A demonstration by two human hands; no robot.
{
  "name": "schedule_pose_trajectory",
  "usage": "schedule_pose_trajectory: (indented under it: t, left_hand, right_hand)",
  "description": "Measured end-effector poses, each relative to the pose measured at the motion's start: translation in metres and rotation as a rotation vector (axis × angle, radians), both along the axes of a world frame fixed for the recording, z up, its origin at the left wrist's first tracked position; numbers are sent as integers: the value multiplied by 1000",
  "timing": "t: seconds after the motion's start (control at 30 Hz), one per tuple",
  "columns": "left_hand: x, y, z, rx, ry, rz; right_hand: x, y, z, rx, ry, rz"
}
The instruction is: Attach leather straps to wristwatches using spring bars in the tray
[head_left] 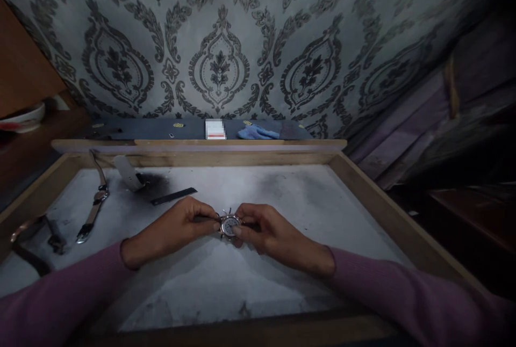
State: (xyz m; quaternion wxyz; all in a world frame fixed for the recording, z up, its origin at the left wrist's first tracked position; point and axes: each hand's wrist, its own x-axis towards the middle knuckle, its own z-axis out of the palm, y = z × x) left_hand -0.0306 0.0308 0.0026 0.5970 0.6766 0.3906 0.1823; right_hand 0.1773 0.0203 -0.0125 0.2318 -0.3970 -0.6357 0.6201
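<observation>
A round watch (230, 225) with a pale dial and metallic case is held between my two hands above the white bottom of a wooden tray (242, 159). My left hand (181, 226) pinches its left edge between thumb and fingers. On the other side, my right hand (270, 231) grips the case, its thumb lying over the right part of the dial and its fingers bent behind. Small thin dark pieces stick out above the case; what they are cannot be made out.
A watch with a light strap (93, 212) and dark straps (54, 237) lie at the tray's left. Near them are a grey curved piece (128, 174) and a flat black strip (174, 196). Behind the tray sit a small box (215, 129) and a blue cloth (258, 131).
</observation>
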Motion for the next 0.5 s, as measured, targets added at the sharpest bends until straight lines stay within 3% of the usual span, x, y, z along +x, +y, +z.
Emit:
schedule_pose_trajectory:
  t: [0.5]
  left_hand:
    - [-7, 4, -6, 63, 18, 52]
  right_hand:
    - [1, 0, 2, -13, 38, -8]
